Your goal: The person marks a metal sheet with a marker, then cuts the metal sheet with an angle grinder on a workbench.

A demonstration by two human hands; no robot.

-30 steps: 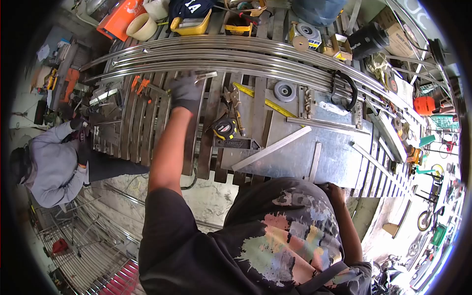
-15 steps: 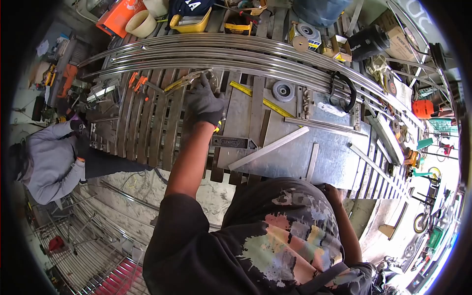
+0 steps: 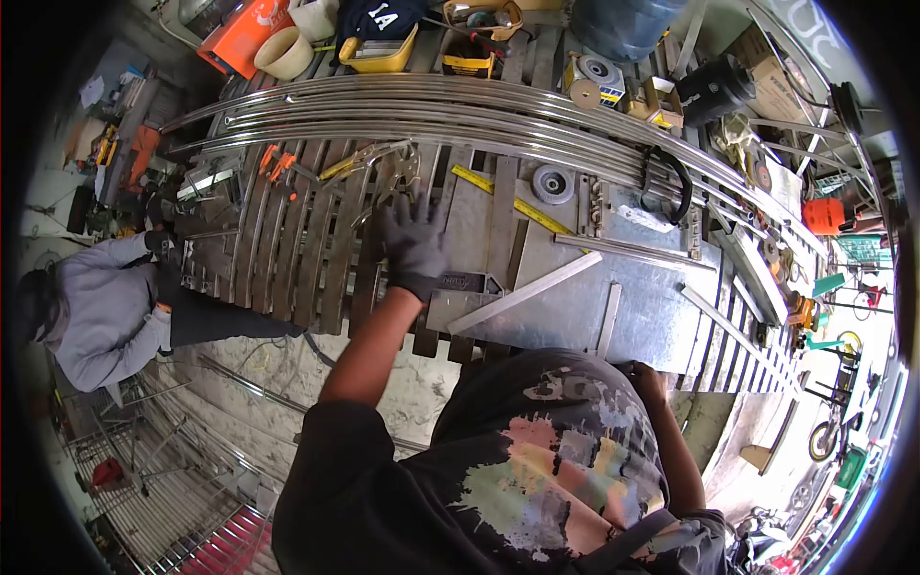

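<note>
My left hand [image 3: 414,244], in a dark grey glove, is over the slatted metal bench with its fingers spread and nothing seen in it. Just beyond its fingertips lie locking clamp pliers [image 3: 404,171] and a tool with a yellow handle [image 3: 337,169]. A dark, lettered metal tool [image 3: 467,282] is partly covered by the wrist. My right hand [image 3: 647,380] is at the bench's near edge, by the sheet metal [image 3: 661,321]. Its fingers are hidden behind my shirt, so what it holds cannot be seen. A light flat bar [image 3: 527,292] lies across the sheet.
Long shiny tubes [image 3: 431,105] run along the bench's far side. A yellow rule [image 3: 513,199], a wheel [image 3: 552,184], orange-handled clamps [image 3: 278,165] and a black curved handle [image 3: 678,184] lie about. At the left, a person in a grey sweatshirt [image 3: 105,307] works at the bench.
My left hand has drawn back from the pliers toward me, and its fingers have gone from bent to spread. The right hand stays at the bench edge. The view has shifted slightly.
</note>
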